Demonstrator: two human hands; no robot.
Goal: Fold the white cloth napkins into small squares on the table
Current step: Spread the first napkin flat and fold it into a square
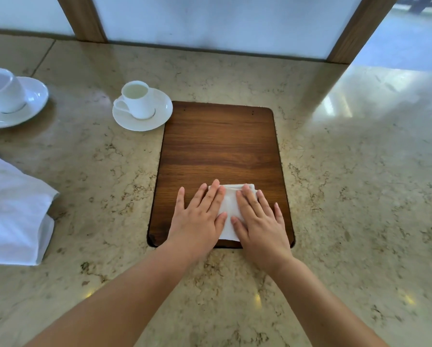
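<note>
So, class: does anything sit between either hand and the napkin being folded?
Nothing visible does. The left hand and right hand both press flat on the folded white napkin, which lies on the wooden board.

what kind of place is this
Probably a cafe, restaurant or hotel dining area. White cups on saucers stand on a polished marble table, a pile of white cloth napkins waits at the left, and both hands press a folded napkin on a wooden board.

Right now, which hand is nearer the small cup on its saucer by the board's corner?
Left. The left hand lies flat on the folded napkin's left side, on the small cup's side of the board. The right hand presses the napkin's right side, farther away.
</note>
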